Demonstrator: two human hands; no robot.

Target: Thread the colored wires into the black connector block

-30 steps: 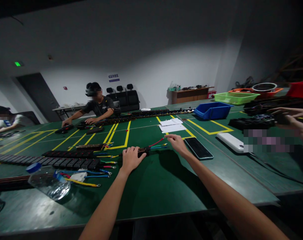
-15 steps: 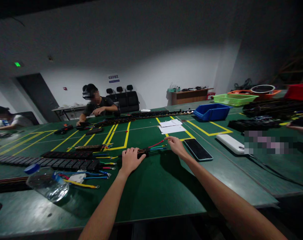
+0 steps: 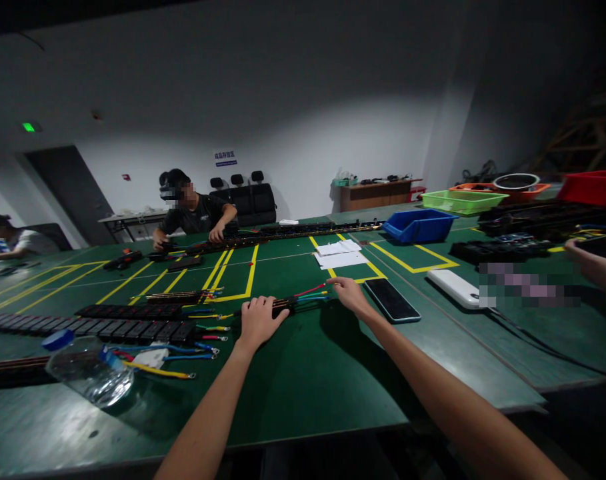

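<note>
My left hand (image 3: 257,323) lies over a black wire bundle (image 3: 284,304), fingers curled round it, pressing it to the green table. Red, blue and green wires fan out from the bundle's right end. My right hand (image 3: 350,295) pinches the tip of the red wire (image 3: 310,291), lifted a little above the others; its end is hidden by the fingers. The blue-green wire (image 3: 313,295) runs just below, close to my right fingers. Left of my left hand lie more cables with ring terminals, among them a yellow cable (image 3: 163,370).
A water bottle (image 3: 93,373) lies tilted at the left. Black segmented strips (image 3: 117,328) stretch leftward. A phone (image 3: 393,300), a white power bank (image 3: 455,289), papers (image 3: 340,253) and a blue bin (image 3: 419,227) are to the right. A co-worker (image 3: 195,210) sits opposite; another person's hand (image 3: 595,263) shows at right.
My hands keep nearly the same hold on the bundle and the red wire. The view has shifted slightly. The co-worker opposite has lowered one hand towards the table.
</note>
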